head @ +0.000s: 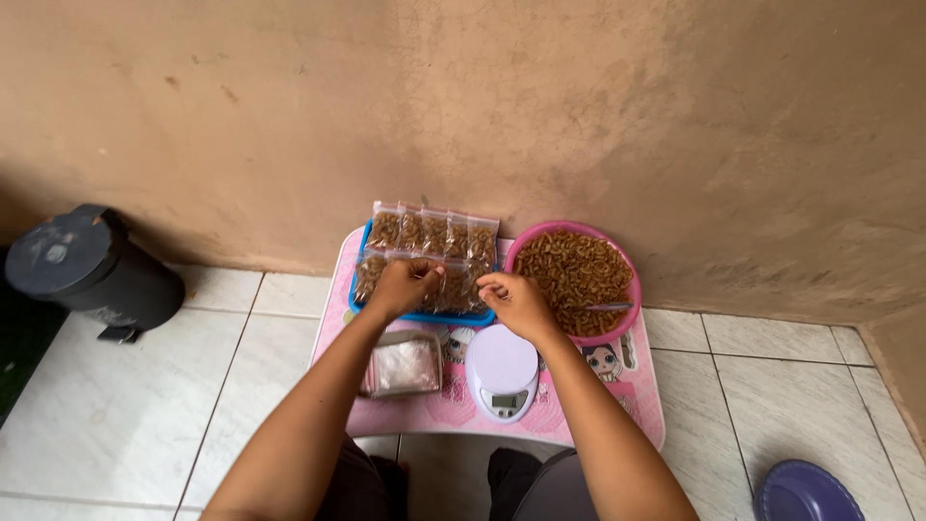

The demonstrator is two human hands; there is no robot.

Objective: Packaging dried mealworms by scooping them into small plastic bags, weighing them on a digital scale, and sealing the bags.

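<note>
1. I see both hands over the row of small clear zip bags filled with brown curled snack pieces (431,246), which lie overlapping in a shallow blue plastic tray (453,316) at the far side of the low pink printed counter (598,410), against the tan wall (579,106).
2. Left hand (405,286): fingers curled down, closed on the near edge of one bag in the front row. Exact pinch point is hidden by the knuckles.
3. Right hand (516,301): fingertips pressed together, pinching the top edge of a bag at the right end of the tray.
4. Handling, my read: bags look light, soft and crinkly, with slippery film. Contents likely brittle, so squeezing the belly could crush them. Best grip is the flat seal strip at the top, or a corner.
5. Round pink plastic bowl (629,289) of the same brown pieces sits just right of the tray, touching or nearly so; a metal spoon (600,307) lies in it.
6. Small white digital kitchen scale (503,371) sits near the counter's front edge, pan bare.
7. Stack of empty clear bags (404,367) lies left of the scale, under the left forearm.
8. On the white tiled floor (125,415): a dark lidded bin (92,270) at left, a purple plate (805,494) at lower right.
</note>
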